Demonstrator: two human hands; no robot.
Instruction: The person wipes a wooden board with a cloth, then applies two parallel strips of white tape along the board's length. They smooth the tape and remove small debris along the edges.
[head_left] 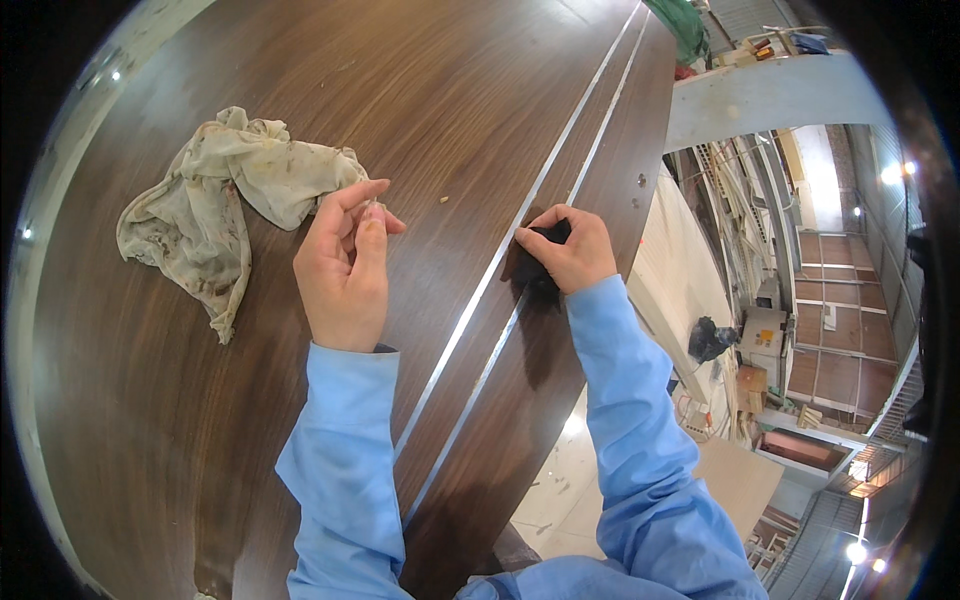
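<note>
Over a dark brown wood-grain panel (pixel 450 110), my right hand (pixel 580 250) pinches a black cloth wad (pixel 540 265). The wad is pressed down on the panel at the right one of two thin silvery strips (pixel 478 285), which run lengthwise across the wood. Raised above the surface, my left hand (pixel 350 265) has its fingers half curled and apart, and I see nothing held in it. Just beyond its fingertips, a crumpled, stained cream rag (pixel 240 180) lies on the panel.
A small pale crumb (pixel 444 199) sits on the wood. Past the panel's right edge are a pale board (pixel 685 270) with a black crumpled bundle (pixel 712 340) on it, and stacked boards further off. Green cloth (pixel 682 32) hangs at the far right corner.
</note>
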